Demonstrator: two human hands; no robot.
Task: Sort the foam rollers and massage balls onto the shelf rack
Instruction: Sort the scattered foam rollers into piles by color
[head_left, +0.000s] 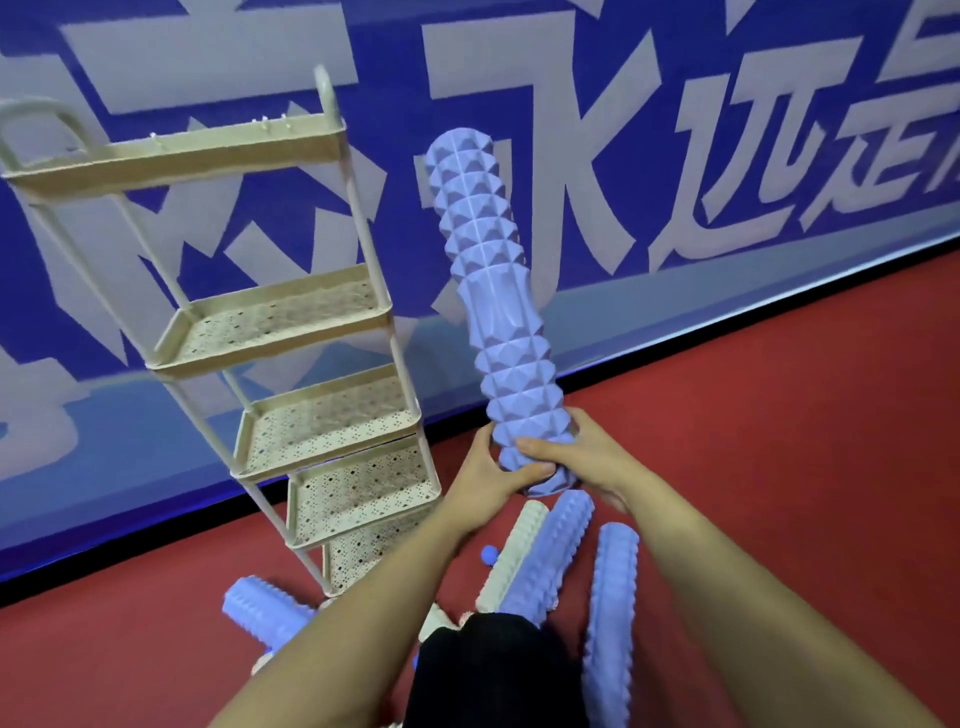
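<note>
A long purple studded foam roller (498, 312) stands nearly upright in the air, to the right of the cream shelf rack (291, 322). My left hand (488, 467) and my right hand (576, 457) both grip its lower end. The rack's perforated shelves hold nothing that I can see. On the red floor below lie more rollers: a cream one (514, 556), a purple one (550, 556), another purple one (610, 613) and a short purple one (262, 610) at the left. A small blue massage ball (488, 553) lies beside the cream roller.
A blue banner wall with large pale characters (675, 156) runs behind the rack. Red floor (805, 415) stretches to the right. A dark garment (493, 670) fills the bottom centre between my forearms and hides part of the floor.
</note>
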